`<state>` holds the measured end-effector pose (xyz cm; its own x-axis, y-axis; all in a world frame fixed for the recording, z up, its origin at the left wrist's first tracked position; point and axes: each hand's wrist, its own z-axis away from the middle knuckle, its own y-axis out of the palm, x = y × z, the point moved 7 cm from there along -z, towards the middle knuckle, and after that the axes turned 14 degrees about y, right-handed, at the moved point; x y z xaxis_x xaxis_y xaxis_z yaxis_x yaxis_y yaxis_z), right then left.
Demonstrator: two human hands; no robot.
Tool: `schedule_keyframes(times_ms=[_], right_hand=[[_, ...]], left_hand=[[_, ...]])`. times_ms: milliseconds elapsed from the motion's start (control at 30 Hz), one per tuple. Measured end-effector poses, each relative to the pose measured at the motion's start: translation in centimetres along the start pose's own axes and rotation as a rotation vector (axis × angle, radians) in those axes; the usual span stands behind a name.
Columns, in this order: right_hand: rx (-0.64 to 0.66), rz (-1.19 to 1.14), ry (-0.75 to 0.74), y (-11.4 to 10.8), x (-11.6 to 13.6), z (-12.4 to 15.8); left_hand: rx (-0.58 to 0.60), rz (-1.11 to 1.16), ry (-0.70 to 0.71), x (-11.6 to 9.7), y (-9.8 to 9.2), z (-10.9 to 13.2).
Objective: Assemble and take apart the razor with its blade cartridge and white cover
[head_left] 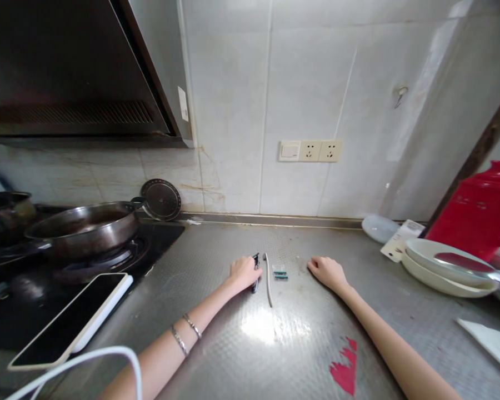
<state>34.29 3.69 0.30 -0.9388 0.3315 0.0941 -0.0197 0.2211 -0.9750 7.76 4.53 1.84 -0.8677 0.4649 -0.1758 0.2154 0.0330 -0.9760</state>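
Observation:
Fingers curled, my left hand (244, 272) rests on the steel counter, closed around a slim black object (255, 285). Its ends show above and below the fingers; its exact kind cannot be made out. Just right of it lies a thin, slightly curved white stick (269, 283) with a small dark tip at the far end. Beside the stick is a small clear packet (280, 275) with dark teal strips. My right hand (327, 271) lies on the counter farther right, fingers folded in, apart from the packet, with nothing visible in it.
A phone (70, 322) with a white cable lies at the left by the stove, where a steel pan (87, 225) stands. Stacked dishes (445, 272) and a red container (479, 208) are at the right. A torn red patch (345, 371) marks the near counter.

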Motion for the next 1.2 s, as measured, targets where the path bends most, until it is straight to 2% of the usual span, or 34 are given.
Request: schedule_keyframes(times_ms=[133, 267, 333, 533, 933, 1033, 1200], right_hand=[[0.005, -0.007, 0.003, -0.1, 0.0, 0.1], [0.005, -0.011, 0.003, -0.2, 0.0, 0.1], [0.005, -0.014, 0.004, -0.2, 0.1, 0.1], [0.007, -0.019, 0.003, -0.3, 0.0, 0.1], [0.022, -0.009, 0.013, -0.5, 0.1, 0.3], [0.025, -0.008, 0.012, -0.5, 0.1, 0.3], [0.02, -0.004, 0.008, -0.5, 0.1, 0.3]], left_hand=[[-0.046, 0.03, -0.023, 0.8, -0.9, -0.2], [0.039, 0.093, -0.03, 1.5, -0.9, -0.2], [0.086, 0.099, -0.014, 1.3, -0.7, -0.1], [0.101, 0.053, -0.011, 0.3, -0.4, 0.2], [0.067, 0.028, -0.002, 0.1, 0.0, 0.1], [0.011, -0.007, -0.002, 1.2, -0.7, -0.4], [-0.067, -0.084, -0.11, 5.6, -1.7, -0.8]])
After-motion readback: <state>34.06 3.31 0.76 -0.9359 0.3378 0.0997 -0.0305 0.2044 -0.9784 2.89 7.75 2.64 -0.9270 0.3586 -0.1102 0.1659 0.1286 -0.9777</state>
